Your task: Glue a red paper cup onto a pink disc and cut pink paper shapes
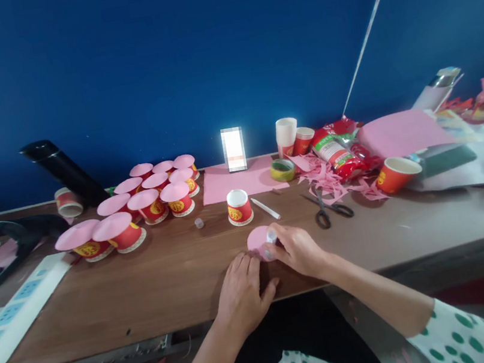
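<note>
A small pink paper circle lies on the brown table near the front edge. My left hand rests flat beside it, fingertips touching its near edge. My right hand is closed round a small glue stick whose tip meets the circle. Just behind stand an upside-down red paper cup, a white pen and a small cap.
Several upside-down red cups topped with pink discs crowd the left. Black scissors, a tape roll, a pink sheet, stacked cups, pink scraps, a red packet and a tipped cup lie right. A power strip sits far left.
</note>
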`<state>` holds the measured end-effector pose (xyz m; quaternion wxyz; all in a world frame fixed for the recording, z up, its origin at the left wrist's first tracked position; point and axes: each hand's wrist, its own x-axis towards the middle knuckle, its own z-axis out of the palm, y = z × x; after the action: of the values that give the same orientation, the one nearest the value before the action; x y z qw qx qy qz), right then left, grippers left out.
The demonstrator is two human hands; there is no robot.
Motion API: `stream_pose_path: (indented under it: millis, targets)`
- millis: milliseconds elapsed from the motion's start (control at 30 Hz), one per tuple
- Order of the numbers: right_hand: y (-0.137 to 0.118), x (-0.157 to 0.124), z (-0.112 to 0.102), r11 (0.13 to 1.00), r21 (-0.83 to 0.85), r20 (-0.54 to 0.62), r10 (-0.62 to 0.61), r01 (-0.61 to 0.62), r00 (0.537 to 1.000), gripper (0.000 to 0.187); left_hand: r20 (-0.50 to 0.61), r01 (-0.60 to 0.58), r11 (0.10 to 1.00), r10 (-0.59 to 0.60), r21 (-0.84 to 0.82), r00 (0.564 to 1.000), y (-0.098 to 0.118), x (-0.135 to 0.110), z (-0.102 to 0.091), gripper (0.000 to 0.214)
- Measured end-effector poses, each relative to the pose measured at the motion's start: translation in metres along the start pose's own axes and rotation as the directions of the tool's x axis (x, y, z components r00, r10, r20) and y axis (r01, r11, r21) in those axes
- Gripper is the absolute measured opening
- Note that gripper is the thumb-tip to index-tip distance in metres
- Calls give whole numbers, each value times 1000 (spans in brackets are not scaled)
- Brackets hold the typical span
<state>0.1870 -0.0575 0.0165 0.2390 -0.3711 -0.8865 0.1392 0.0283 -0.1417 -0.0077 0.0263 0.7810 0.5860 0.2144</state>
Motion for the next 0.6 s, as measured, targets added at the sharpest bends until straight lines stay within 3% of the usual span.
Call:
stream_pose_path:
  millis: [267,400,600]
  targets:
    - [2,-5,-6,990,-87,78,-101,107,992,13,-10,-20,1000,20,-20,1000,1,1,-3,39]
    - [4,-6,-15,991,-123,74,-52,61,996,10,-24,-27,999,26,-28,999,0,1,-3,36]
    - [-2,-3,-13,997,-73,-45,32,-35,999,13,-18,-32,999,32,5,999,-1,0,0,40]
